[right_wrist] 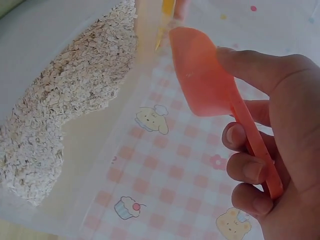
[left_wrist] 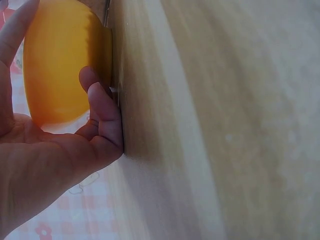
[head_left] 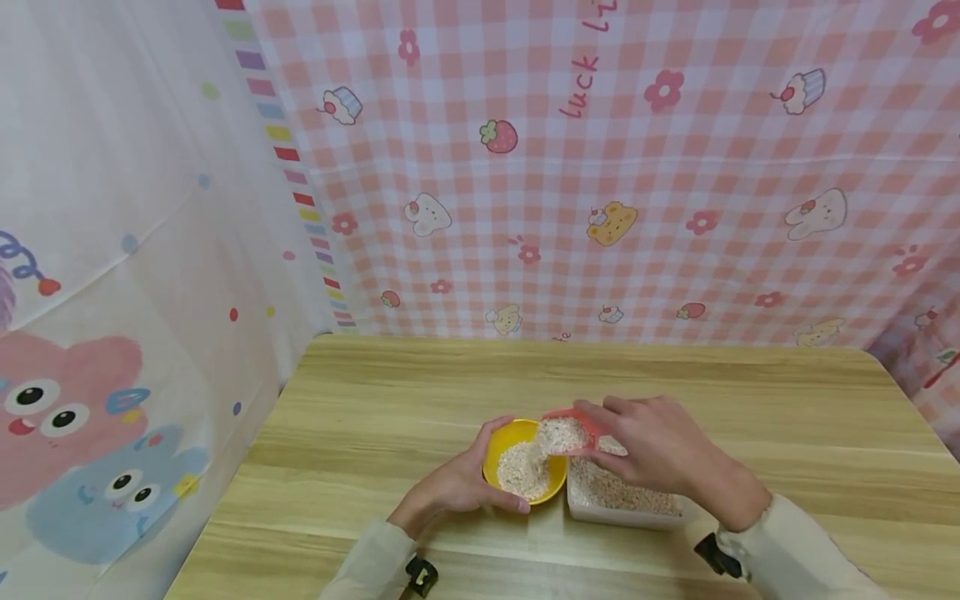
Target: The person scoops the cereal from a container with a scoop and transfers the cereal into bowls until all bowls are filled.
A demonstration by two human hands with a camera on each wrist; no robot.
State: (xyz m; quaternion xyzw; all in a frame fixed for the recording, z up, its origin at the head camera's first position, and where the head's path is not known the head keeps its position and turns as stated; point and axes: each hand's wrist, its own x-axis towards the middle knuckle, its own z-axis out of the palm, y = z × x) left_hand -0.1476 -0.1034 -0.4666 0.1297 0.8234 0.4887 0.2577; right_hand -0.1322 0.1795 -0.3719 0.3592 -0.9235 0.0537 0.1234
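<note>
My left hand (head_left: pixel 467 481) holds a yellow bowl (head_left: pixel 557 477) from its left side, thumb along the near side and fingers round the far side. The bowl's foot is at the table top in the left wrist view. Rolled oats (head_left: pixel 521 471) lie inside. In my right hand (head_left: pixel 656 437) is the handle of an orange-red scoop (right_wrist: pixel 202 75), its thumb against the scoop's side. The scoop tilts over the bowl's right rim, loaded with oats (head_left: pixel 562 435) that spill down into the bowl.
Right beside the bowl stands a translucent plastic container (head_left: pixel 624 519) of oats, partly under my right hand. The wooden table (head_left: pixel 360 417) ends at the back against a pink checked cloth (head_left: pixel 540 183). A white printed cloth (head_left: pixel 187 275) hangs at the left.
</note>
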